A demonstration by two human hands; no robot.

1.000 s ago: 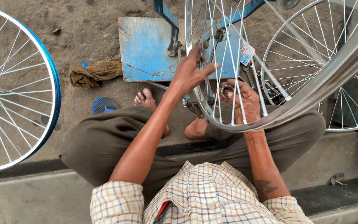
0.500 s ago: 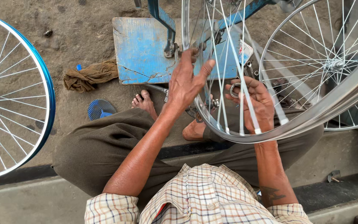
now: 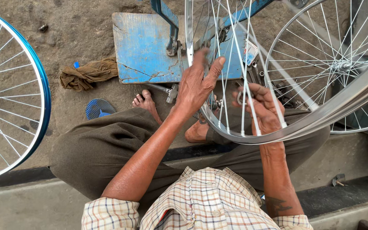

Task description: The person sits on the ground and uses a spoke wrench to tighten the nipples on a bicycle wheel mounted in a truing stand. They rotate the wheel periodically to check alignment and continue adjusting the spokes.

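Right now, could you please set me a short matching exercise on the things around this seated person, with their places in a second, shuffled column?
Things:
1. blue-rimmed spoked wheel
2. crumpled brown rag
3. blue sandal
4. silver spoked wheel rim

Places:
A. on the ground beside the bare foot
B. between the left hand and right hand
C. at the far left edge
D. on the ground left of the cracked blue metal plate

Pairs: 1-C, 2-D, 3-A, 4-B

1. We see a glossy polished-metal wheel rim [image 3: 278, 135] with thin shiny wire spokes [image 3: 246, 85].
2. At ten o'clock lies a blue-painted base plate [image 3: 143, 51] (cracked, chipped, matt).
3. At nine o'clock, crumpled brown cloth rag [image 3: 86, 74] on rough dusty ground [image 3: 77, 21].
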